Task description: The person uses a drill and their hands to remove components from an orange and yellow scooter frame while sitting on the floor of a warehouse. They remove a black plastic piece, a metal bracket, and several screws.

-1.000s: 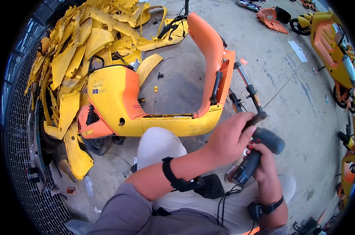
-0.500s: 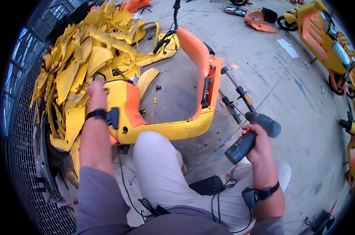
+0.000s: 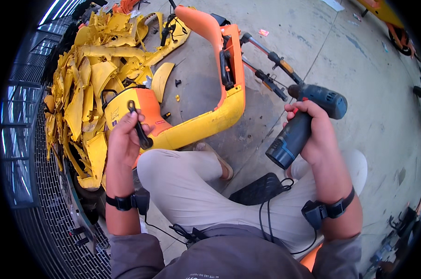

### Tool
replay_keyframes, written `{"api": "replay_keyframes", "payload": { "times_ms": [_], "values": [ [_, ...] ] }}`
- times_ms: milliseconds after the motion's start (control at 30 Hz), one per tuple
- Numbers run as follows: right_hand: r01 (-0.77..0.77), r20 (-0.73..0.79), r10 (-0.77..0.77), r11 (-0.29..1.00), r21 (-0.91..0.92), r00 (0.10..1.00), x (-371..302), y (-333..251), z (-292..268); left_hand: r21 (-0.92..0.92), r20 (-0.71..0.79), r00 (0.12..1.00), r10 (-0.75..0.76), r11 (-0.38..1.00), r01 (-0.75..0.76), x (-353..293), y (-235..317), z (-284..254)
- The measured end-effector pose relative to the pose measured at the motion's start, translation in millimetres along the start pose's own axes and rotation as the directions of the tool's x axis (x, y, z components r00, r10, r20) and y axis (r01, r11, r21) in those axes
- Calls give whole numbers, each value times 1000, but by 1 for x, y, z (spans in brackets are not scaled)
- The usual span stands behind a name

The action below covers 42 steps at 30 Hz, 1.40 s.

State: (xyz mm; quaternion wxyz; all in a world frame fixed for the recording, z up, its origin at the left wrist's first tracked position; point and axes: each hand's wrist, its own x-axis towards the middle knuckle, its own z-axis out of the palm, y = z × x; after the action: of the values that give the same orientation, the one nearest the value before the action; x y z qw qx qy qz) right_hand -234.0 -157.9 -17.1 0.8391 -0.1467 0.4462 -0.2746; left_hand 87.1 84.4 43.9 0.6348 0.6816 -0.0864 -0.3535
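My right hand point(image 3: 316, 132) is wrapped round the grip of a dark cordless drill point(image 3: 329, 101), its chuck pointing left and its battery end low. In my left hand point(image 3: 123, 139) is a short black bar-shaped part point(image 3: 142, 132), pinched between thumb and fingers, with a looped upper end and a thicker lower end. Just beyond that hand lies a yellow and orange scooter body point(image 3: 203, 124), close to my bent knee. A black handle-like piece point(image 3: 226, 69) sits in the body's orange upright section.
A heap of yellow body panels point(image 3: 87, 83) fills the left side. Beyond the scooter body, fork-like tubes point(image 3: 271, 58) lie on the concrete floor. One loose curved yellow panel point(image 3: 162, 82) rests near small parts. Part of another scooter point(image 3: 382, 10) shows at upper right.
My left hand has come back from the far left end of the scooter body and now holds the black part up. The drill stays in my right hand; the view has shifted.
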Motion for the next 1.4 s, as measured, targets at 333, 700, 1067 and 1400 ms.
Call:
{"api": "replay_keyframes", "payload": {
  "times_ms": [333,700,1067,1400],
  "values": [
    [-32,62,30,999,34,998,-5,-4,12,-38,-656,719,-231,961,274,54,-27,-290],
    [10,-2,-10,1000,-17,1000,9,-8,16,-66,-65,913,-404,914,400,37,-57,-78],
    [-11,57,14,998,-56,998,6,-3,28,-106,-108,994,-15,994,3,49,19,-97],
    [-69,66,75,995,-77,995,12,7,28,328,86,983,-161,936,125,7,-4,9]
  ]
}}
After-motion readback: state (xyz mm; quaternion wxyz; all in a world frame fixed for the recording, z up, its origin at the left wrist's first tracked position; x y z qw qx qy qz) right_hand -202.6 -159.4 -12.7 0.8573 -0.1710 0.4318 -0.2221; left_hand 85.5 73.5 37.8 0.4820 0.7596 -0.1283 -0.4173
